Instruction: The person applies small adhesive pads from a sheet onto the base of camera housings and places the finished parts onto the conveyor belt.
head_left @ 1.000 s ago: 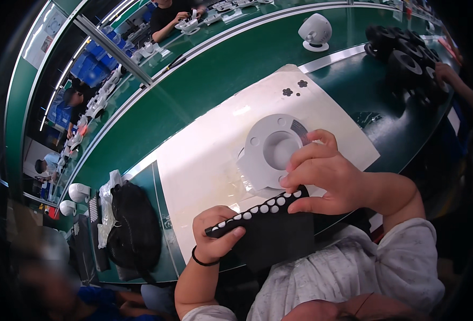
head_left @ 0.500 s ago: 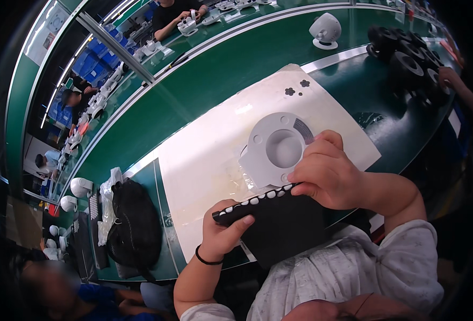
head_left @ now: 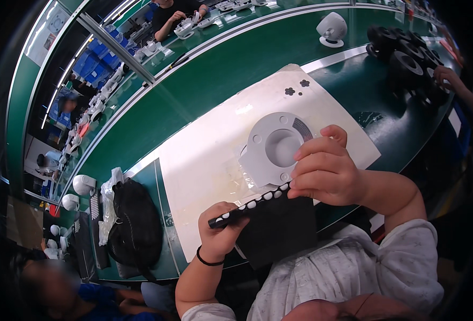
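My left hand (head_left: 219, 227) grips the left end of a flat black tray (head_left: 276, 227) whose top edge carries a row of small white round pieces. At the tray's right end, the fingertips of my right hand (head_left: 324, 171) pinch that row. The tray is held tilted above the near edge of a white mat (head_left: 204, 155). Just beyond my right hand a grey round part with a central hollow (head_left: 276, 147) lies on clear plastic on the mat.
A black bag (head_left: 135, 227) lies left of the mat on the green bench (head_left: 215, 75). Two small dark pieces (head_left: 296, 87) rest at the mat's far corner. Black round parts (head_left: 407, 56) are stacked far right, where another person's hand (head_left: 450, 77) reaches. A white dome-shaped unit (head_left: 331, 28) stands beyond.
The black tray has tipped up slightly and shifted right with both hands. My right fingers have slid to the tray's right end.
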### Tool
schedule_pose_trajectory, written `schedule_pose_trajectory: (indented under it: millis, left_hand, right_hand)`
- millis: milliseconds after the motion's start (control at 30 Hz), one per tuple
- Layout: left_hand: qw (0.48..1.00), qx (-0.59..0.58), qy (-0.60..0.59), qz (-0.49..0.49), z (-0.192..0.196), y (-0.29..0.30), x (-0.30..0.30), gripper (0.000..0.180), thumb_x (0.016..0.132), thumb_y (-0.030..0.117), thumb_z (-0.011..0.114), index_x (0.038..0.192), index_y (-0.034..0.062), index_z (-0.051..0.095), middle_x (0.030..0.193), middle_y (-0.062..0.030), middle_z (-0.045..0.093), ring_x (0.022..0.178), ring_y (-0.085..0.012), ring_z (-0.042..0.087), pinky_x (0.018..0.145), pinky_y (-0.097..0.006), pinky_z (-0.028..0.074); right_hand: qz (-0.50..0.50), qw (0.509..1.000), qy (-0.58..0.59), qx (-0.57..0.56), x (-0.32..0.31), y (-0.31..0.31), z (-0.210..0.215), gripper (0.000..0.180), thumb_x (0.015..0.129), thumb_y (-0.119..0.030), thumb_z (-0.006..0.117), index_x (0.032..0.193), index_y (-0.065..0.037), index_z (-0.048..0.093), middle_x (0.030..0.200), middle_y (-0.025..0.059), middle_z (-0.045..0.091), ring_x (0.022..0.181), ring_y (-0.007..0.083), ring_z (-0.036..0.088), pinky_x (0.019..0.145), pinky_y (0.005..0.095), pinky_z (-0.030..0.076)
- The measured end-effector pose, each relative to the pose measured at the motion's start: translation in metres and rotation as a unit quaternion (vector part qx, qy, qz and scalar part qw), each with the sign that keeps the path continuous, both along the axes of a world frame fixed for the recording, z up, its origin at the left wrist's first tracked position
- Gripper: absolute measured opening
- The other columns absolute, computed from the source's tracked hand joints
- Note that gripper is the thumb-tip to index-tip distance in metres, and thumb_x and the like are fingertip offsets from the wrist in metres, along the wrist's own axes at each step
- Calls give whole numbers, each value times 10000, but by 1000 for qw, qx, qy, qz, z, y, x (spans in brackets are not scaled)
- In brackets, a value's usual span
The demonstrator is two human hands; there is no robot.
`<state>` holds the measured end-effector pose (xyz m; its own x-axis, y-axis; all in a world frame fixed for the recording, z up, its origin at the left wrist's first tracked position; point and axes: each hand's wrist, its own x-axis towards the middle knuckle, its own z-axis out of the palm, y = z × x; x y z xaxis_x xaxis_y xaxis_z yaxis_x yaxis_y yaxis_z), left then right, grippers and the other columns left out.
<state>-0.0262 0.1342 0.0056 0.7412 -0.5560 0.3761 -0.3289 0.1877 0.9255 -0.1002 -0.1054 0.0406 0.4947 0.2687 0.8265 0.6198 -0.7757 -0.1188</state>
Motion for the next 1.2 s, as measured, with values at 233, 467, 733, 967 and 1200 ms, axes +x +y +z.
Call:
schedule_pose_trajectory:
  millis: [233, 467, 733, 967, 1200]
  left_hand:
    - [997, 8, 62, 41, 5, -3, -6, 96, 678, -66, 643, 733, -26, 575, 664, -53, 563, 586, -108, 501, 540, -226, 392]
    - [998, 34, 46, 33, 5, -2, -8, 81, 679, -55, 655, 718, -24, 592, 662, -43, 566, 597, -100, 519, 532, -218, 398]
    - [985, 123, -108, 49, 6, -3, -7, 145, 631, 6, 711, 637, 20, 568, 540, -42, 506, 458, -140, 464, 434, -246, 355]
    - [983, 138, -113, 41, 4, -4, -7, 158, 632, 20, 709, 617, 32, 553, 529, -54, 492, 444, -161, 457, 423, -262, 345]
    - [980, 141, -141, 15, 5, -9, -11, 67, 609, 26, 632, 642, 31, 573, 578, -70, 534, 500, -188, 512, 462, -267, 387]
  right_hand:
    - [56, 998, -14, 5, 2, -3, 0, 164, 722, -258, 675, 746, -147, 557, 982, -26, 558, 1001, 174, 479, 865, 369, 288]
    - [128, 991, 22, 45, 0, 9, 17, 376, 737, -245, 684, 1000, -139, 437, 1001, 57, 589, 969, 253, 521, 813, 382, 325]
    - [60, 994, 89, 17, -4, 30, 15, 351, 651, -62, 700, 950, -109, 522, 880, 26, 594, 870, 177, 568, 798, 348, 306]
    - [142, 989, 34, 30, 0, 27, 3, 331, 663, -40, 685, 942, -110, 520, 884, 31, 554, 843, 198, 564, 744, 334, 347]
    - [257, 963, 79, 0, 5, 30, 8, 308, 766, -77, 588, 1061, -134, 522, 907, 28, 519, 792, 188, 549, 638, 295, 375]
